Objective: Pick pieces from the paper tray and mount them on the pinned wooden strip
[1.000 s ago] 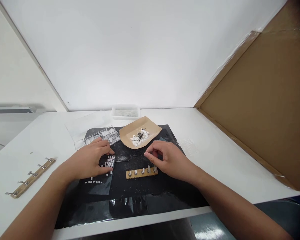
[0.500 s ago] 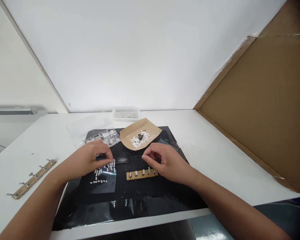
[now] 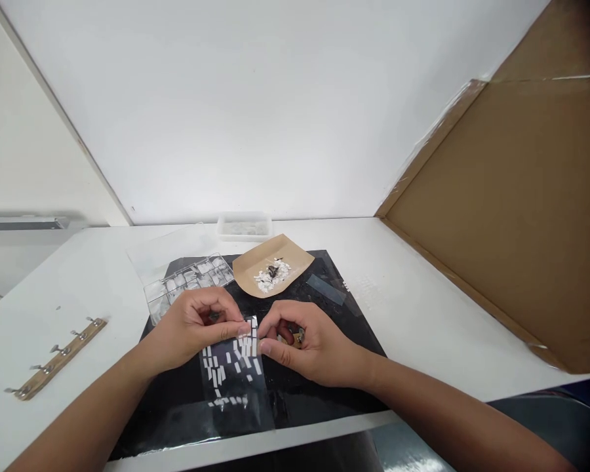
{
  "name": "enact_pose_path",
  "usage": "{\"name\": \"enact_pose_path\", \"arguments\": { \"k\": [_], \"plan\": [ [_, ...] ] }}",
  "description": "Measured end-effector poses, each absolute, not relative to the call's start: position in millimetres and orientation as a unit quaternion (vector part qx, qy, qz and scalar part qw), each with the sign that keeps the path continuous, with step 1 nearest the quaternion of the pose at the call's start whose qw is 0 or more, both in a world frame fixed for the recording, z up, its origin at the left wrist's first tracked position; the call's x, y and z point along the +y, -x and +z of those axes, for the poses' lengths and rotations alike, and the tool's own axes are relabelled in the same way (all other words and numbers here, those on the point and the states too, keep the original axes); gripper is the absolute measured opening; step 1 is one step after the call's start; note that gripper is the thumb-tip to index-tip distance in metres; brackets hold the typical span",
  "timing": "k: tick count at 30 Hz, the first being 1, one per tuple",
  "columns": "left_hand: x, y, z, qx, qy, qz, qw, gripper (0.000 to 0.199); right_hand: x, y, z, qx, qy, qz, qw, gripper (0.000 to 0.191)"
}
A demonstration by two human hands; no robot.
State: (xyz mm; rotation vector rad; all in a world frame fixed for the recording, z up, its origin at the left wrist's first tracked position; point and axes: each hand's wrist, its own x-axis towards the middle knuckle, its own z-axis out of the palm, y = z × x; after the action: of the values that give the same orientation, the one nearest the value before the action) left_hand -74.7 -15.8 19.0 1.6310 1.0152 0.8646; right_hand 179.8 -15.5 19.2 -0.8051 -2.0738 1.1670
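My left hand (image 3: 211,322) pinches the top edge of a clear plastic sheet (image 3: 236,387) dotted with several small white strips. The sheet hangs tilted over the black mat (image 3: 319,400). Close against the sheet's right edge, my right hand (image 3: 305,341) has thumb and forefinger drawn together; whatever is between them is too small to make out. Behind its fingers a wooden strip with metal clips (image 3: 289,340) is mostly hidden.
A brown paper tray (image 3: 295,259) with white scraps lies behind my hands. Left of it is a clear compartment box (image 3: 216,264), and a plastic tub (image 3: 246,226) stands at the wall. Another clip strip (image 3: 61,354) lies far left. A cardboard panel (image 3: 511,216) rises at right.
The clear sheet has come up off the mat in my left hand and moved right. My right hand has shifted left and down to the sheet's edge, covering the wooden strip.
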Motion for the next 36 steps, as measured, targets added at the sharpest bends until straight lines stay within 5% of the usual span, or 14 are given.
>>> {"name": "enact_pose_path", "arguments": {
  "k": [13, 36],
  "plan": [
    [-24.5, 62.3, 14.6, 0.408, -0.654, 0.360, 0.525, 0.018, -18.1, -178.7, 18.0, -0.714, 0.348, 0.515, 0.321, 0.015],
    [-25.8, 54.2, 20.9, 0.464, -0.654, 0.370, 0.469, 0.027, -16.9, -178.4, 14.9, -0.810, 0.298, 0.201, 0.463, 0.013]
  ]
}}
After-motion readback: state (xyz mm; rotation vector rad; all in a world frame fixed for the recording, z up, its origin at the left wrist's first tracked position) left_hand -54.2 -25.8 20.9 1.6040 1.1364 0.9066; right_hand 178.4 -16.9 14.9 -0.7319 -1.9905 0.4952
